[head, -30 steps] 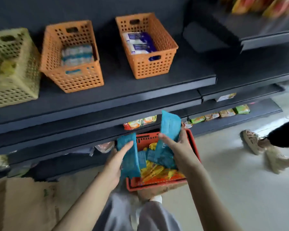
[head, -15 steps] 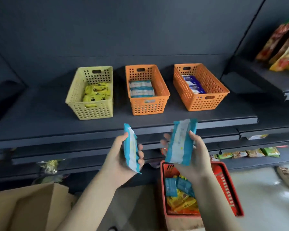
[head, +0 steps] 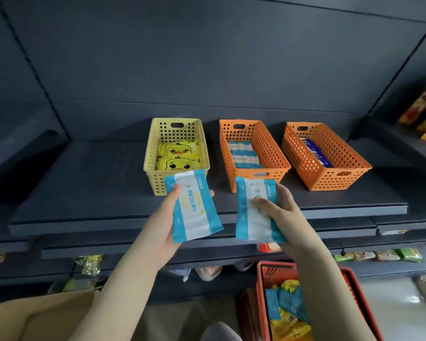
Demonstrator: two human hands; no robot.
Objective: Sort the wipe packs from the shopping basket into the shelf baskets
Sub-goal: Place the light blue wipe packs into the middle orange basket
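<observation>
Nearest to us, at the bottom right, we see the red shopping basket (head: 276, 265). Blue packs (head: 284, 305) and yellow packs (head: 289, 327) lie mixed inside it. A brown cardboard box (head: 35, 316) is at the bottom left.

Above these, our left hand (head: 166, 217) holds the left pack (head: 194, 207). The grip is closed on it, with the thumb on the printed face. The long axis of this pack runs away from us toward the shelf (head: 108, 193), and the far end leans a little to the left. Our right hand (head: 280, 210) holds the right pack (head: 253, 230) in the same kind of grip, thumb on the front. Its long axis points almost straight at the shelf. Both packs are blue with a white band along their length, and they stay side by side without touching.

On the shelf three baskets stand in a row. The yellow basket (head: 158, 183) holds duck packs (head: 177, 156), and the far end of the left pack covers part of its front wall. We cannot tell if they touch. The middle orange basket (head: 263, 148) holds blue-and-white packs (head: 242, 155), and the right pack ends just before it. The right orange basket (head: 335, 175) holds dark blue packs (head: 316, 153).

Half a second ago the left pack was edge-on to us and both packs were lower. Now it lies flat and both reach up to the baskets.
</observation>
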